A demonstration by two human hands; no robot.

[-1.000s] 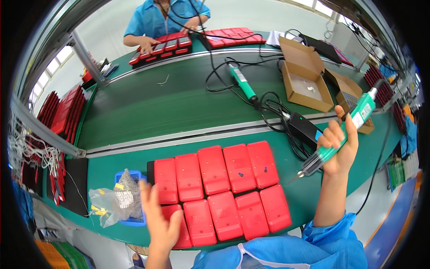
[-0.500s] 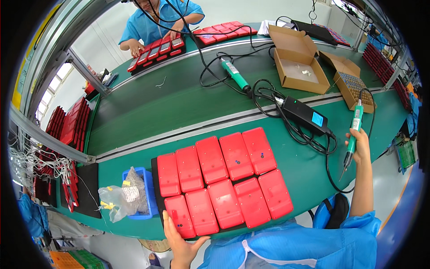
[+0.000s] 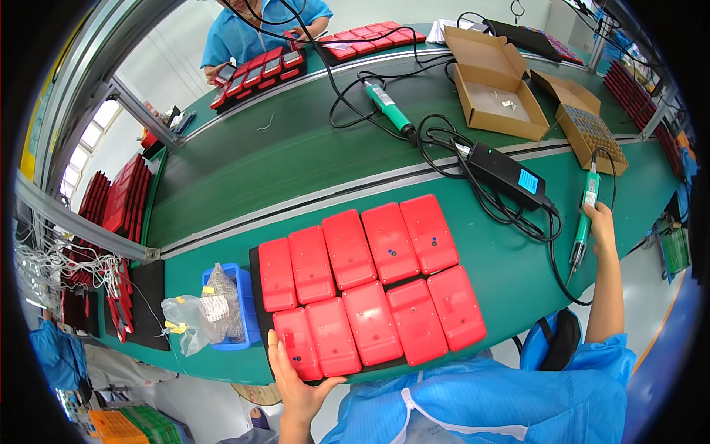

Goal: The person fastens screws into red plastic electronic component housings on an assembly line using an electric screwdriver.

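Observation:
Two rows of red plastic cases (image 3: 376,323) lie face down on a black mat (image 3: 257,275) at the table's near edge. A few have small dark blue screws or plugs in them. At the near-left corner, my left hand (image 3: 298,394) rests against the end case, thumb and fingers apart, fingertips along its left side. My right hand (image 3: 603,226), off to the right, is closed round a green and white electric screwdriver (image 3: 589,196). Its bit points down over the green table, away from the cases, and its cable loops beside it.
A blue bin (image 3: 251,317) with bagged small parts stands left of the cases. Beyond lie a black power adapter (image 3: 505,176), a second screwdriver (image 3: 390,111), an open carton (image 3: 494,107) and a box of small parts (image 3: 592,137). A co-worker (image 3: 259,33) handles red devices across the green belt (image 3: 251,177).
The view has shifted slightly, so the cases appear higher. My left hand keeps to the same corner, and my right hand still grips the screwdriver. Across the belt, the co-worker has raised red devices.

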